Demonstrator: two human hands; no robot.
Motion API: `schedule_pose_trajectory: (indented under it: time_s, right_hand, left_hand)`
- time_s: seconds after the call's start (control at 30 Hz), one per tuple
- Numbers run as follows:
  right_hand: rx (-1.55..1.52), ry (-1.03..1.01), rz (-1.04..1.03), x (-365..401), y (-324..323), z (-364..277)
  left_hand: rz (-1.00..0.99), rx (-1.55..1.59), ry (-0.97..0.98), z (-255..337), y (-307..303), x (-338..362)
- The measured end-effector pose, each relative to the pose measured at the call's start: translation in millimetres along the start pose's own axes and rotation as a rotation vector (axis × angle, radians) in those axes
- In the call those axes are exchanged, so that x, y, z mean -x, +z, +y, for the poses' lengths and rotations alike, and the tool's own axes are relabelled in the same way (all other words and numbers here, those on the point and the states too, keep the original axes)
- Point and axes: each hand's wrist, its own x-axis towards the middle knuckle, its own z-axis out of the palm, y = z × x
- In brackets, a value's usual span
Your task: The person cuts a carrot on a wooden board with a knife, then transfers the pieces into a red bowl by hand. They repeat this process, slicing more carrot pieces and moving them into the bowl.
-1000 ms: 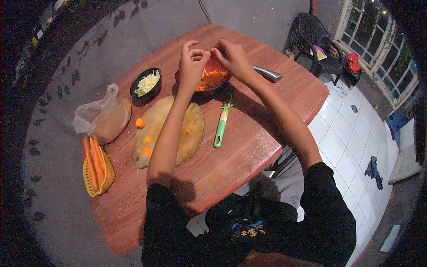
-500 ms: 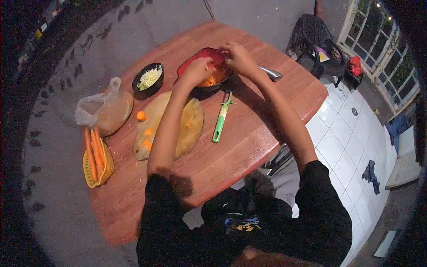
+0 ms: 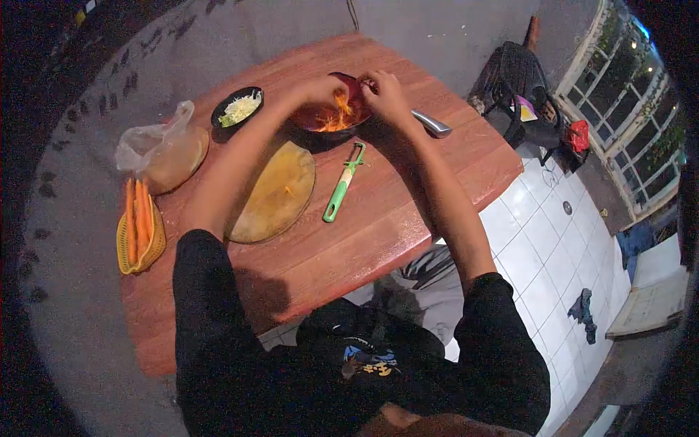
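A bowl (image 3: 306, 116), red inside and dark outside, stands toward the far side of the table and holds carrot shreds (image 3: 335, 124). Over its far part is my left hand (image 3: 324, 91), fingers closed on a bunch of carrot shreds that hang down into the bowl. My right hand (image 3: 384, 93) is at the bowl's right rim, its fingers curled together there; the fingertips are partly hidden. Nearer to me lies a green-handled peeler (image 3: 344, 186). A round wooden cutting board (image 3: 273, 204) with a small orange piece on it is partly covered by my left forearm.
Left of the bowl stands a dark bowl of shredded cabbage (image 3: 239, 109). A clear plastic bag (image 3: 156, 146) and a yellow basket of carrots (image 3: 142, 233) are at the left edge. A metal-coloured handle (image 3: 432, 125) lies right of my right hand. A black chair (image 3: 517, 80) stands beyond the table.
My left hand has lifted carrot shreds from the bowl. My left forearm has swung left and now covers the carrot pieces on the board. The whole view has shifted slightly.
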Motion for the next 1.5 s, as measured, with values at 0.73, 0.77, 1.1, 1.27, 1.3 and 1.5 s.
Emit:
schedule_pose_trajectory:
  time_s: [0.73,0.77,1.1,1.27,1.3,1.5]
  right_hand:
    - [-0.080,0.018,0.011,-1,3,5]
    - [-0.078,0.018,0.014,-1,1,2]
    - [-0.096,0.052,-0.027,0,-4,-3]
    - [-0.044,0.057,-0.006,1,-1,-1]
    - [-0.054,0.061,-0.014,1,-4,-3]
    - [-0.081,0.111,-0.076,-2,-1,4]
  left_hand:
    - [-0.176,-0.112,0.126,-32,23,-18]
    - [-0.140,-0.208,0.169,-28,26,-15]
    - [-0.144,-0.018,0.066,-24,22,-8]
    - [-0.112,-0.026,0.120,-15,5,-7]
    - [0.036,-0.065,0.219,-15,6,-6]
    - [-0.140,-0.194,0.167,-16,18,-19]
